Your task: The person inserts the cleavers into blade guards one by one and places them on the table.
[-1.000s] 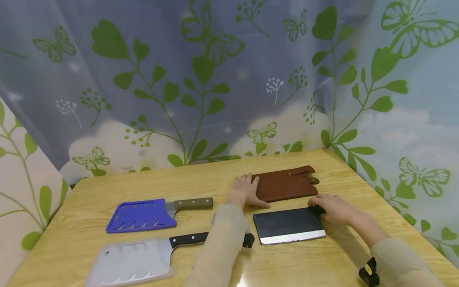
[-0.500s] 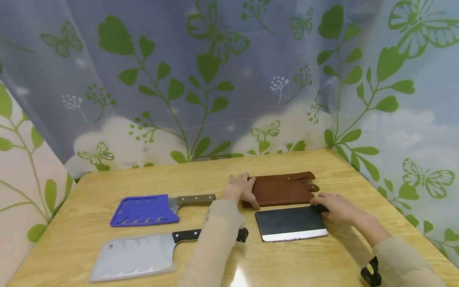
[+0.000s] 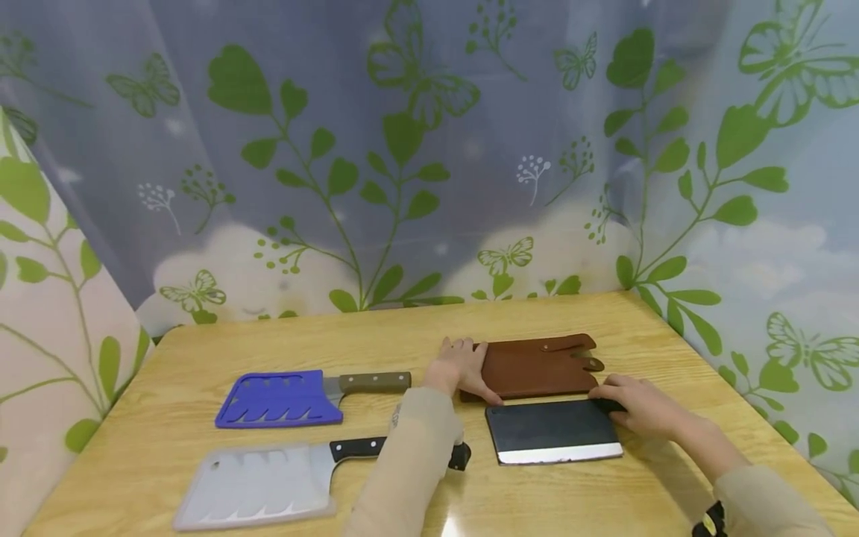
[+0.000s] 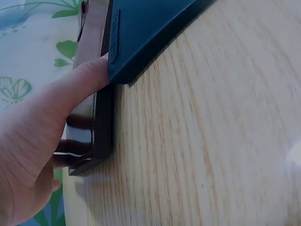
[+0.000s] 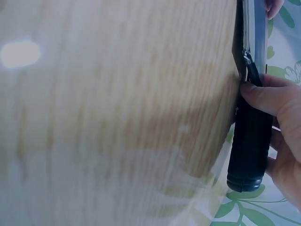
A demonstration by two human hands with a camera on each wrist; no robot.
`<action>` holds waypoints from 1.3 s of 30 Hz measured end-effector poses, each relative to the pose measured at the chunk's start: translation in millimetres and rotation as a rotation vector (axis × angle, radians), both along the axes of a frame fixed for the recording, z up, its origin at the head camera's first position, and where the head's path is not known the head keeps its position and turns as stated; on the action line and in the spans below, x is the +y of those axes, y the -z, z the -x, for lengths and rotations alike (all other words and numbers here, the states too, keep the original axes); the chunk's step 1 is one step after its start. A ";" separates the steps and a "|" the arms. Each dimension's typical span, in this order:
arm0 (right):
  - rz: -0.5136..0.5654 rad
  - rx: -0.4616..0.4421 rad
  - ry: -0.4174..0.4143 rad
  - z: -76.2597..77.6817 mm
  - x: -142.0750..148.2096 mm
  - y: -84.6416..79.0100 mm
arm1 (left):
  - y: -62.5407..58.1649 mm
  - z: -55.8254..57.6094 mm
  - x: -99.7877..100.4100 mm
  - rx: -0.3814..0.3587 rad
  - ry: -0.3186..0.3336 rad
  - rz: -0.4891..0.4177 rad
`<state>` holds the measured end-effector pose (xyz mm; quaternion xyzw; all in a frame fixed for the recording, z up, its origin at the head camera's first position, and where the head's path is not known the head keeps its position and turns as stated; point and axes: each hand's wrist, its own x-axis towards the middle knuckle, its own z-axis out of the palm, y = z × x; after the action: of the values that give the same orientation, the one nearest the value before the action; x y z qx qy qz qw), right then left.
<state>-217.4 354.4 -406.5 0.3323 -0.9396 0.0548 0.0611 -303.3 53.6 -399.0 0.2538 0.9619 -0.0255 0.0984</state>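
Observation:
My left hand [image 3: 461, 371] grips the left end of a brown leather sheath [image 3: 533, 371], which lies flat with its strap and snap tab toward the right. In the left wrist view the thumb [image 4: 77, 87] reaches along the sheath's front, right at the corner of a dark blade [image 4: 141, 35]. That blade belongs to a cleaver [image 3: 550, 431] lying just in front of the sheath, with a bright strip along its near edge. My right hand [image 3: 647, 409] holds the cleaver's black ribbed handle [image 5: 251, 141], thumb near the blade end.
On the left of the wooden table [image 3: 268, 343] lies a cleaver in a blue guard [image 3: 278, 399] with a brown handle [image 3: 376, 382]. Nearer me is another in a translucent white guard [image 3: 258, 485]; my left sleeve [image 3: 409, 462] covers part of its black handle. A patterned curtain [image 3: 429, 186] surrounds the table.
The left hand has drawn the leather sheath toward me and slightly left, nearly up to the cleaver's far edge. The right hand stays on the handle. The head view has shifted a little.

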 end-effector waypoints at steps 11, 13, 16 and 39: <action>-0.032 0.077 -0.077 -1.1 6.7 5.1 | 0.5 0.7 -0.2 -0.001 0.029 0.046; -0.001 0.100 -0.111 -1.2 8.8 8.5 | 0.3 0.6 -0.7 -0.002 0.037 0.042; 0.042 0.132 -0.152 -0.3 11.8 12.5 | -2.7 1.7 -1.5 0.007 0.040 0.025; 0.109 0.292 -0.128 -1.0 13.3 -6.7 | -48.1 7.8 -104.0 0.105 0.040 -0.210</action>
<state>-216.4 367.7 -399.8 0.3920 -0.8933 0.0608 0.2114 -311.1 -50.4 -350.9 0.2800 0.9579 0.0602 0.0204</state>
